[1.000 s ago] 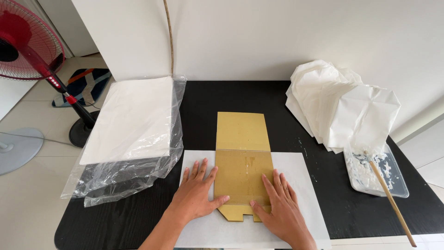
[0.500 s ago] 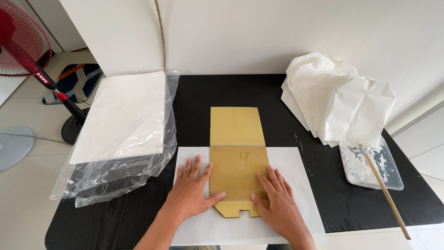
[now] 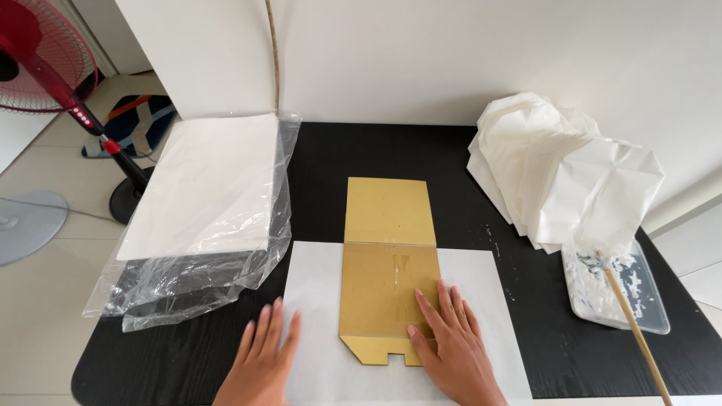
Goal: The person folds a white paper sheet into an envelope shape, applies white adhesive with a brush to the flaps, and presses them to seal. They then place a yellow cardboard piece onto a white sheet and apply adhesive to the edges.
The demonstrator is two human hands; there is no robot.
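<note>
A flat gold cardboard piece (image 3: 387,256) with a fold line and a notched front edge lies on a white paper sheet (image 3: 312,316) on the black table (image 3: 451,158). My right hand (image 3: 451,342) lies flat, fingers spread, on the card's front right corner. My left hand (image 3: 263,361) rests palm down on the white sheet just left of the card, not touching it. Neither hand grips anything.
A stack of white paper in a clear plastic bag (image 3: 203,218) lies at the left edge. Crumpled white sheets (image 3: 556,169) pile at the right, with a clear tray of white paste (image 3: 620,289) and a wooden stick (image 3: 639,338). A red fan (image 3: 53,68) stands on the floor.
My left hand has slid off the gold card leftward and toward me onto the white sheet. My right hand stays on the card's right front part.
</note>
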